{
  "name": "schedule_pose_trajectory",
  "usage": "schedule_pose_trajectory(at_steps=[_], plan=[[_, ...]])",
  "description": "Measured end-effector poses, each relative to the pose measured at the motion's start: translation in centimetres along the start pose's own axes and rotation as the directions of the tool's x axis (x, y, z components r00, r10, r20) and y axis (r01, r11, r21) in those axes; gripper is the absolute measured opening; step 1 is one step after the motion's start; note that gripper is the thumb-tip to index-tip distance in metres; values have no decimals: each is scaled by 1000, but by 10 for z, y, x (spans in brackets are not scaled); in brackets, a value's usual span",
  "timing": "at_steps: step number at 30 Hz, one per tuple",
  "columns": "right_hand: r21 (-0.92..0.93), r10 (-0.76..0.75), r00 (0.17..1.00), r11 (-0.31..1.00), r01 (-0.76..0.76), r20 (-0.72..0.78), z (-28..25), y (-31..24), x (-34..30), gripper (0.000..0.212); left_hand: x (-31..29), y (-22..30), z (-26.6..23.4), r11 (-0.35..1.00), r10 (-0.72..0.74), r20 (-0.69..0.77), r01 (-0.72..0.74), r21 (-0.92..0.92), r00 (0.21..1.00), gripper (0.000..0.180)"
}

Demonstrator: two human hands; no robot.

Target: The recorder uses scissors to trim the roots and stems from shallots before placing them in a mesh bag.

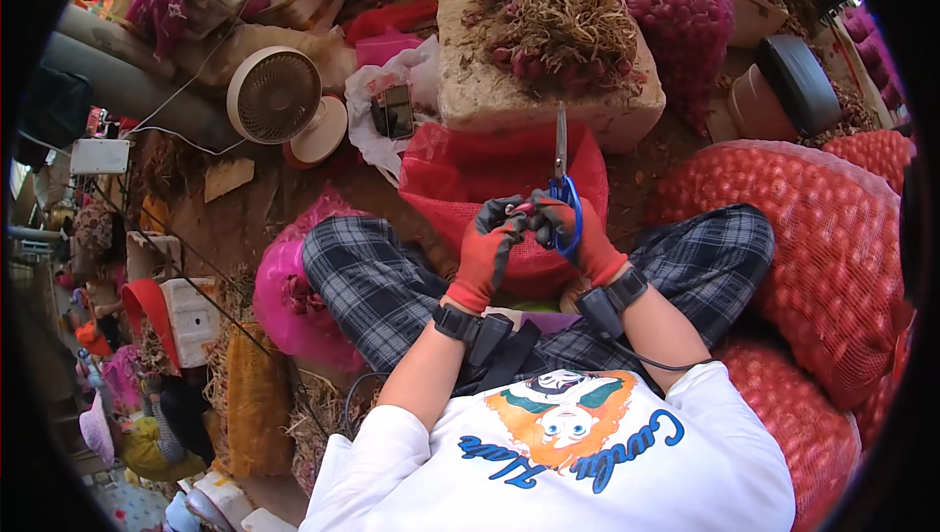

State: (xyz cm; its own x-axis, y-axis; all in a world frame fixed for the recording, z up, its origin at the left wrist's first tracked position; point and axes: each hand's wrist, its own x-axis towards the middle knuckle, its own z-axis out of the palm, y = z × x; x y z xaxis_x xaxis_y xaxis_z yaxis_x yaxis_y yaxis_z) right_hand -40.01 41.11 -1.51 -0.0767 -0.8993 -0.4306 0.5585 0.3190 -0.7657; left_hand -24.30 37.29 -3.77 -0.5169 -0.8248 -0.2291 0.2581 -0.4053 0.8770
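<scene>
My right hand (573,229) grips blue-handled scissors (562,180); my left hand (488,243) pinches a small shallot (522,209), light, firm, best held by its body.

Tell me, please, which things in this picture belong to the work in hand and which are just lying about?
In use: left hand, right hand, blue-handled scissors, red mesh bag on the lap, root-topped bulbs on the block.

Lying about: small fan, filled red mesh sacks, pink bag.

I sat on the floor of a produce sorting area: red mesh sacks (813,238) of shallots surrounded me, dried stalks (563,18) covered a foam block (490,92), a fan (274,93) stood nearby.
</scene>
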Motion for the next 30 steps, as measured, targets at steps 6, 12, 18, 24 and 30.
schedule_pose_trajectory(at_steps=[6,12,18,24,30], plan=[[-196,-105,985,972,130,137,-7,-4,-1,18,-3,-1,-4,999,-44,-27,44,-5,999,25],[-221,-41,988,973,74,151,-10,-12,0,18,-3,10,-5,968,-251,48,251,-2,967,23],[-111,-50,991,992,64,121,1,-5,0,17,0,-10,-22,930,-244,166,279,-239,955,25],[-404,-109,993,907,120,50,-10,3,4,21,-5,1,-8,960,-280,7,280,-19,960,27],[-734,-205,975,648,203,89,1,-3,-5,23,-7,-25,-11,992,-48,-52,53,111,998,26]])
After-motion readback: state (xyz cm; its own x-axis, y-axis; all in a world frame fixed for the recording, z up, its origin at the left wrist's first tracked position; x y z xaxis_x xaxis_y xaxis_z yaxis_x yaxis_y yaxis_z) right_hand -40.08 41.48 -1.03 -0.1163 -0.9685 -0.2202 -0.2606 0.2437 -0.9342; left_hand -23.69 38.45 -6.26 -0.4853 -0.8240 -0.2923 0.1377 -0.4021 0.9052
